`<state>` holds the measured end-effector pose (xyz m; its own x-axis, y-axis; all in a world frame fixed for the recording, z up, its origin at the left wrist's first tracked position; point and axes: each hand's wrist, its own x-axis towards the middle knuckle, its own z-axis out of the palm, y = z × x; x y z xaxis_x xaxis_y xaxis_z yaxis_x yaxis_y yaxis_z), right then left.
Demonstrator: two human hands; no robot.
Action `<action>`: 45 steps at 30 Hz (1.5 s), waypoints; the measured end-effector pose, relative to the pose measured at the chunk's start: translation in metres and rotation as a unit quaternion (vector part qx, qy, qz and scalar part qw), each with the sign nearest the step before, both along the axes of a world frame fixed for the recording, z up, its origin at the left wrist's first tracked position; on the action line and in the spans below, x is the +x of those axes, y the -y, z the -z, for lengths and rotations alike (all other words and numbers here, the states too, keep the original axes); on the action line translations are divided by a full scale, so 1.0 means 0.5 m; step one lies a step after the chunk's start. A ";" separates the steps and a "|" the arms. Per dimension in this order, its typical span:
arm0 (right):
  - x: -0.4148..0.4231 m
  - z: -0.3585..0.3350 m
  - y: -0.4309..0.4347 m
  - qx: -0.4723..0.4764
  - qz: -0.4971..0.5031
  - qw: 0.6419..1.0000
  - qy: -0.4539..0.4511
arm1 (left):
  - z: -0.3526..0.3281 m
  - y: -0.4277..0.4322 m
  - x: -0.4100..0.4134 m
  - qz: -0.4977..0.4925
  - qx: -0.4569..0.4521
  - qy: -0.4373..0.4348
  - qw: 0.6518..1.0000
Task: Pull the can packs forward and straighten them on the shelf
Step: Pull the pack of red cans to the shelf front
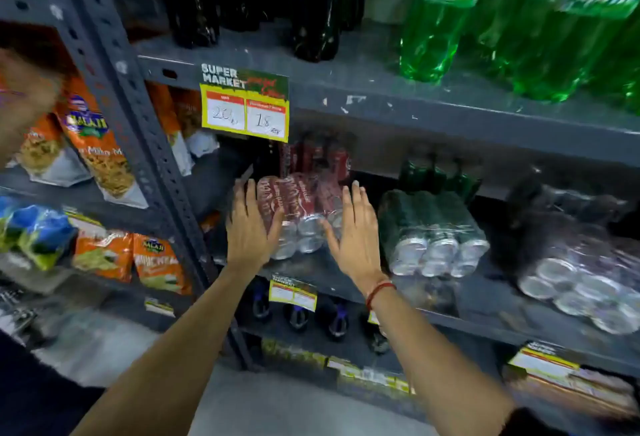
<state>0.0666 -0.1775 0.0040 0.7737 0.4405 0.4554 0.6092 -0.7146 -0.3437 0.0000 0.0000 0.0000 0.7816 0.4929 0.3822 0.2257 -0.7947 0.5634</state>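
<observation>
Both hands are open, flat against the red pack's (298,214) sides: left hand (249,227), right hand (353,227). The pack sits back on the shelf (346,276). Likely heavy, with slippery wrap; squeeze low on the sides.

Above you: green Sprite bottles (446,16) beside dark cola bottles (194,2). On your shelf edge hangs a yellow price tag (245,108) marked 20 and 18. To your left, orange snack bags (93,144); lower down, small dark bottles (298,311).
</observation>
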 end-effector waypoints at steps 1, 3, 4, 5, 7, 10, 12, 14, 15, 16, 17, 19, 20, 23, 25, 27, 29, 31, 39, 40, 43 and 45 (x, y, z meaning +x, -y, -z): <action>0.024 0.009 -0.005 0.006 0.008 0.999 -0.042 | 0.006 -0.008 0.017 0.008 -0.084 -0.018 0.996; 0.065 0.009 -0.012 0.035 0.016 0.988 -0.150 | 0.006 -0.022 0.046 0.009 -0.235 -0.076 0.969; 0.087 0.002 -0.017 0.065 0.013 0.971 -0.229 | 0.003 -0.026 0.058 0.002 -0.319 -0.102 0.942; 0.105 0.003 -0.024 0.101 0.013 0.948 -0.301 | 0.005 -0.029 0.069 -0.009 -0.382 -0.120 0.916; 0.128 0.007 -0.035 0.183 0.031 0.892 -0.412 | 0.006 -0.032 0.072 -0.006 -0.478 -0.132 0.868; 0.151 0.022 -0.031 0.248 0.041 0.836 -0.488 | 0.014 -0.037 0.068 0.026 -0.522 -0.121 0.844; 0.152 0.038 -0.022 0.262 0.014 0.826 -0.500 | 0.032 -0.034 0.072 0.025 -0.530 -0.072 0.845; 0.140 0.048 -0.005 0.277 -0.023 0.831 -0.481 | 0.049 -0.029 0.073 0.021 -0.540 -0.021 0.841; 0.131 0.056 0.007 0.293 -0.045 0.834 -0.465 | 0.055 -0.026 0.068 0.031 -0.528 -0.007 0.849; 0.119 0.067 0.019 0.307 -0.066 0.836 -0.450 | 0.061 -0.027 0.062 0.051 -0.500 -0.001 0.864; 0.105 0.081 0.032 0.317 -0.079 0.838 -0.437 | 0.066 -0.032 0.056 0.076 -0.456 -0.004 0.887; 0.075 0.110 0.052 0.319 -0.087 0.845 -0.421 | 0.068 -0.047 0.043 0.123 -0.348 -0.027 0.929; 0.064 0.125 0.056 0.317 -0.085 0.850 -0.411 | 0.069 -0.053 0.039 0.138 -0.303 -0.035 0.942; 0.049 0.154 0.048 0.315 -0.064 0.868 -0.379 | 0.080 -0.062 0.042 0.151 -0.269 -0.031 0.951; 0.051 0.159 0.037 0.313 -0.058 0.875 -0.364 | 0.080 -0.063 0.050 0.149 -0.268 -0.022 0.951; 0.056 0.152 0.037 0.326 -0.063 0.866 -0.374 | 0.077 -0.065 0.057 0.149 -0.278 -0.025 0.948; 0.061 0.133 0.043 0.369 -0.050 0.843 -0.388 | 0.075 -0.057 0.051 0.135 -0.312 -0.006 0.940; 0.075 0.104 0.044 0.425 -0.023 0.818 -0.387 | 0.074 -0.026 0.029 0.079 -0.329 0.050 0.940; 0.197 -0.003 -0.012 0.394 -0.064 0.797 -0.453 | 0.061 0.166 0.005 -0.031 -0.380 0.170 0.909; 0.195 0.000 -0.014 0.378 -0.065 0.803 -0.456 | 0.062 0.173 0.009 -0.023 -0.394 0.154 0.906; 0.163 0.018 -0.013 0.415 -0.035 0.798 -0.436 | 0.062 0.158 0.027 0.019 -0.411 0.133 0.902; 0.117 0.031 -0.017 0.434 -0.012 0.806 -0.403 | 0.047 0.125 0.051 0.063 -0.440 0.162 0.881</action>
